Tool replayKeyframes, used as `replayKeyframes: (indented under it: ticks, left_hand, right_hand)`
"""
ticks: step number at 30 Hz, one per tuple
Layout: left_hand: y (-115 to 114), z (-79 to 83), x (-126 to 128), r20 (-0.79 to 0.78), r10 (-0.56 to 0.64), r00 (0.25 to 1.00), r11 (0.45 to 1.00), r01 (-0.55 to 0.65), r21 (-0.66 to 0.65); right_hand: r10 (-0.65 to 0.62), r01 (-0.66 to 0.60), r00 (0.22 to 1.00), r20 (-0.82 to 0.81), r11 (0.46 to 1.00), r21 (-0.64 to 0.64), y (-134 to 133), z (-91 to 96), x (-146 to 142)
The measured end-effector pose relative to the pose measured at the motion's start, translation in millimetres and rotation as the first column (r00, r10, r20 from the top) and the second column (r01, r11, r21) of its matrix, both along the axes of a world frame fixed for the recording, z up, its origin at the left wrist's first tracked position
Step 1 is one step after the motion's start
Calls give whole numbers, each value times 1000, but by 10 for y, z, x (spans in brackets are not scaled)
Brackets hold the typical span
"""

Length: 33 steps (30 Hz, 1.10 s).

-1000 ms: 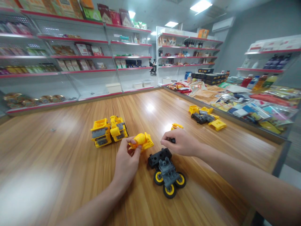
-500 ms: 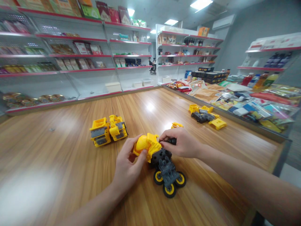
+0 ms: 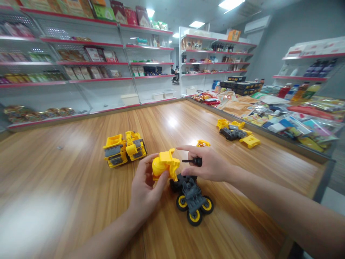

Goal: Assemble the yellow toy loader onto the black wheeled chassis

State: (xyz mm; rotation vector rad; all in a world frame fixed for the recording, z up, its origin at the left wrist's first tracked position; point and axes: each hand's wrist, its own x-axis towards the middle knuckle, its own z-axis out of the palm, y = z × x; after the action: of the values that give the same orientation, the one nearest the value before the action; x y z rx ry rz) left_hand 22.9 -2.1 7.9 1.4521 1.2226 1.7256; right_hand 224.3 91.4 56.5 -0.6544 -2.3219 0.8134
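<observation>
My left hand (image 3: 145,187) grips a yellow toy mixer drum part (image 3: 165,165), holding it up just above the table. My right hand (image 3: 208,163) pinches a small black screw-like pin (image 3: 193,161), its tip pointing at the yellow part, with the index finger stretched out above. Below both hands lies a grey and black toy truck chassis (image 3: 190,196) with yellow-rimmed wheels, upside down on the wooden table (image 3: 81,172). A small yellow piece (image 3: 202,143) rests just behind my right hand.
Two assembled yellow toy trucks (image 3: 124,148) stand to the left. More yellow and black toy parts (image 3: 237,133) lie at the far right by the table edge. Beyond it is a counter of packaged goods (image 3: 283,115). Shop shelves (image 3: 81,64) line the back.
My left hand lifted the yellow drum part off the table and turned it. My right hand raised the black pin and brought it beside the part, index finger now stretched out.
</observation>
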Motion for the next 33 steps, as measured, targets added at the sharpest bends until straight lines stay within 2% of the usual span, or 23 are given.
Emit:
replayKeyframes:
  ticks: [3, 5, 9, 12, 14, 20, 26, 28, 30, 33]
  left_hand:
    - [-47, -38, 12, -97, -69, 993, 995, 75, 66]
    - [-67, -54, 15, -160, -73, 984, 986, 95, 134]
    - [-71, -43, -7, -313, -21, 950, 971, 93, 219]
    - [-77, -19, -33, -388, -43, 921, 974, 126, 191]
    - [-91, -9, -43, -381, -98, 919, 975, 165, 147]
    - [-131, -20, -35, -270, -192, 944, 973, 218, 72]
    - [-149, -70, -48, -258, -194, 946, 970, 224, 93]
    - [-143, -87, -61, -277, -151, 949, 976, 188, 112]
    - [-123, -90, -75, -279, -48, 959, 990, 82, 112]
    - [-67, -56, -82, -294, 77, 953, 997, -75, 17]
  right_hand:
    - [115, -114, 993, -2, 989, -97, -40, -36, -13]
    - [168, -169, 986, -13, 979, -117, -79, -58, -32]
    - [155, -157, 986, -54, 987, -35, -143, -68, -59]
    - [141, -142, 986, -93, 990, 4, -161, -54, -60]
    - [148, -151, 984, -97, 988, -19, -167, -40, -58]
    - [176, -197, 978, -111, 957, -212, -178, -8, -73]
    - [172, -196, 980, -104, 931, -307, -173, -13, -68]
    - [154, -175, 984, -92, 937, -301, -149, 17, -37]
    - [101, -124, 990, -94, 950, -286, -103, 73, 7]
    - [-28, -22, 985, -171, 959, -282, -10, 173, 65]
